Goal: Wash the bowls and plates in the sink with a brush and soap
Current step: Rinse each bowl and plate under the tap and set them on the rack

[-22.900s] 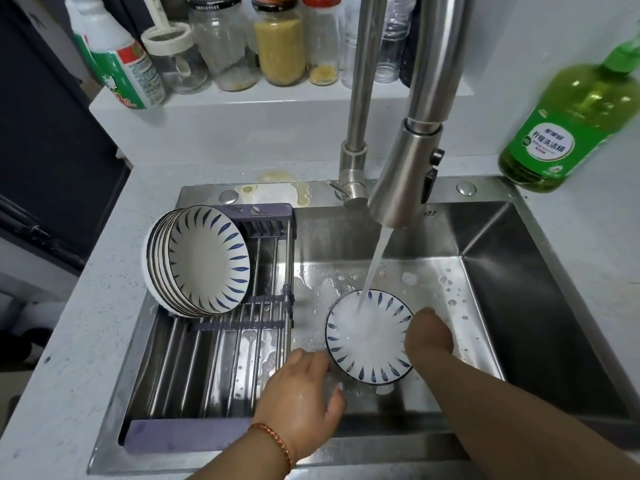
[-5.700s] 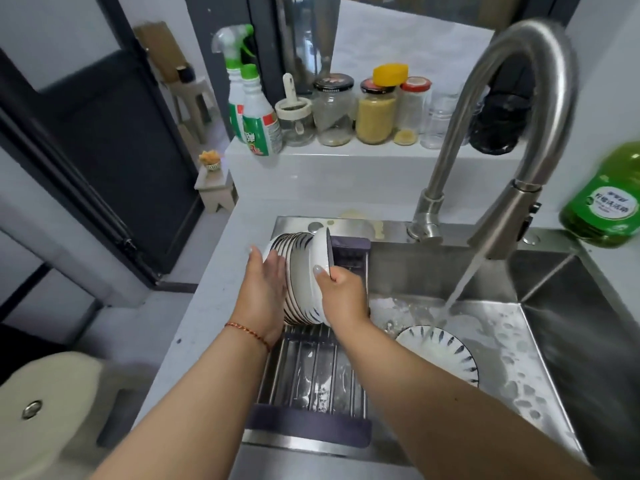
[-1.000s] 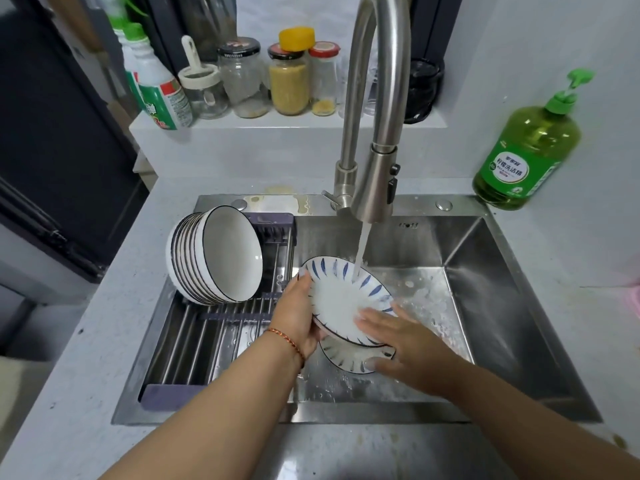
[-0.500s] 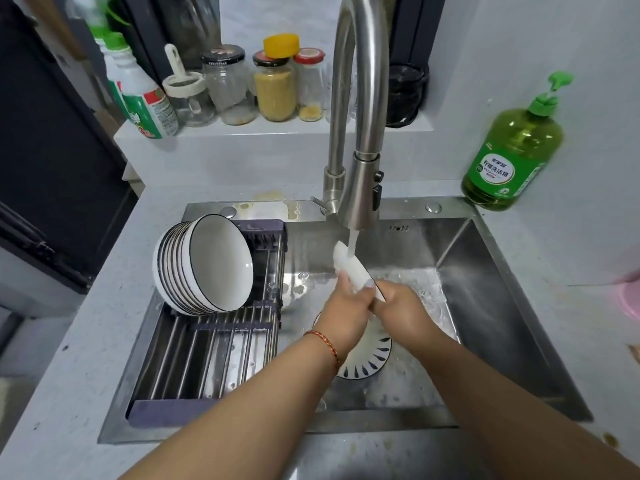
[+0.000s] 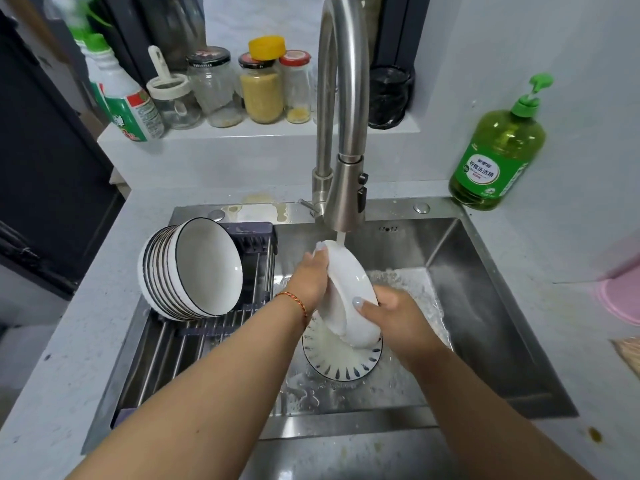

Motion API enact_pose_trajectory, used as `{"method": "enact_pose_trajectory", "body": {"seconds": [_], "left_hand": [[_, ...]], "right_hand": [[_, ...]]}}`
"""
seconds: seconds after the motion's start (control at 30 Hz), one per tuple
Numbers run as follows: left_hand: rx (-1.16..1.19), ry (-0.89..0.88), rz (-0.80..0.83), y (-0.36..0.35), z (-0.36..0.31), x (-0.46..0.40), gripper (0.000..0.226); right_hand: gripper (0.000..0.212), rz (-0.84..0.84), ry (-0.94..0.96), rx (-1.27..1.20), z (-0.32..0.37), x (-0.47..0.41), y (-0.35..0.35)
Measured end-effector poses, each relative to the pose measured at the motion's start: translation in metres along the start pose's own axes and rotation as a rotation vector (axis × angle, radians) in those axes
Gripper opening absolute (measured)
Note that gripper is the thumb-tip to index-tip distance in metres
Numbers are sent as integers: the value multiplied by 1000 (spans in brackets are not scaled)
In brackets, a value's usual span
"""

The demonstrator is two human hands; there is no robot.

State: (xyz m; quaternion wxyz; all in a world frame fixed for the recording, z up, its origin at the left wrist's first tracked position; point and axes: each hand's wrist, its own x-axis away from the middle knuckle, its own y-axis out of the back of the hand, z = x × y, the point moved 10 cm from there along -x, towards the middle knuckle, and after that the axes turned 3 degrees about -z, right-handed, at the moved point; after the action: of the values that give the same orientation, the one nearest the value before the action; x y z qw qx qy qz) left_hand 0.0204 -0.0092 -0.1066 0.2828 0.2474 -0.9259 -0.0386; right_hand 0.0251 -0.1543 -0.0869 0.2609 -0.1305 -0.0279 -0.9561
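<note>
White plate [image 5: 349, 299] sat tilted under the tap [image 5: 343, 188], gripped at its rims by left hand [image 5: 308, 282] and right hand [image 5: 391, 317], both curled on it. Stack [image 5: 190, 268] left of the tap looked done. One plate [image 5: 343, 358] below the tap was left, I'd judge.

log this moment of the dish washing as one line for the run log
step: rinsing | held: plate on edge under faucet stream | left hand: grips rim | right hand: grips rim | below: another plate in sink
</note>
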Motion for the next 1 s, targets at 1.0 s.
{"method": "enact_pose_trajectory", "body": {"seconds": [1.0], "left_hand": [[872, -9, -123, 50, 18, 27, 27]], "right_hand": [[46, -117, -444, -927, -43, -51, -59]]}}
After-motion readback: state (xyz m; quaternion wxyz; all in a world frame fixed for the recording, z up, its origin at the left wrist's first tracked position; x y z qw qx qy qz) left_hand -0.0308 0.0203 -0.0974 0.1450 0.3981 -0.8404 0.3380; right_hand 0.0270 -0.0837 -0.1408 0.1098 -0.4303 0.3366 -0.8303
